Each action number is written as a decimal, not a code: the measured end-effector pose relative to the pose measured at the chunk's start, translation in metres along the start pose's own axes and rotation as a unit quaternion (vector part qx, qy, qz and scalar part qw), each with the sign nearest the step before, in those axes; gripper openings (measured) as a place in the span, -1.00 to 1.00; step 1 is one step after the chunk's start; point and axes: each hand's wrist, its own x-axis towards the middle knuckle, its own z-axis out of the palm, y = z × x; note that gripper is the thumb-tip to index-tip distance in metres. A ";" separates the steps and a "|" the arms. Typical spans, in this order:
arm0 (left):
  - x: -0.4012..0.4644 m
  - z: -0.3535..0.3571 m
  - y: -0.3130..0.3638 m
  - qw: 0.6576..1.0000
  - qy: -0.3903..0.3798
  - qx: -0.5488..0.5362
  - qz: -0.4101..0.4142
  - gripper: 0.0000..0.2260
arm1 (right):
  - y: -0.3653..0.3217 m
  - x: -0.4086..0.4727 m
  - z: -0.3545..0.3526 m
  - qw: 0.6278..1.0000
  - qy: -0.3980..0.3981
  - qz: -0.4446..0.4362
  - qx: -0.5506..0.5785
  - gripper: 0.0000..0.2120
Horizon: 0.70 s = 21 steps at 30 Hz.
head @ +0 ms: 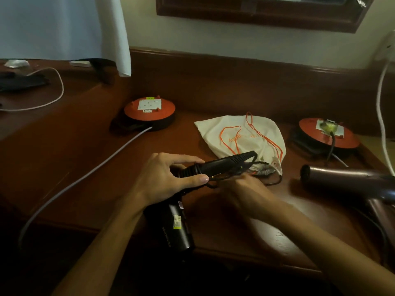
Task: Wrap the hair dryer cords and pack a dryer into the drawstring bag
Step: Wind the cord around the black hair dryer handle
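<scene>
Head view: black hair dryer (171, 221) gripped by left hand (164, 180); cord (271, 180) pinched by blurred right hand (245, 189), wrapping unfinished. Drawstring bag (241, 135) at 12 o'clock unpacked; second dryer (346, 178) at 3 o'clock untouched.

A dark wooden desk (64, 171) is set against a pale wall (213, 37), edged by a raised wooden back rail (235, 67). A dark wooden frame (256, 16) is mounted on the wall above. A white curtain (64, 26) is hung at the left. The room is dimly, warmly lit.
</scene>
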 end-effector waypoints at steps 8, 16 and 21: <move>-0.002 0.005 -0.002 0.991 -0.055 0.115 0.046 -0.39 | 0.031 0.049 -0.035 0.953 -0.241 0.150 0.109 -0.81; 0.017 0.015 0.013 0.951 -0.153 0.267 0.000 -0.01 | 0.035 0.090 -0.055 0.920 -0.325 0.152 0.160 -0.65; 0.020 0.017 0.018 0.937 -0.163 0.309 -0.026 -0.21 | 0.015 0.092 -0.068 0.932 -0.309 0.148 0.115 -0.75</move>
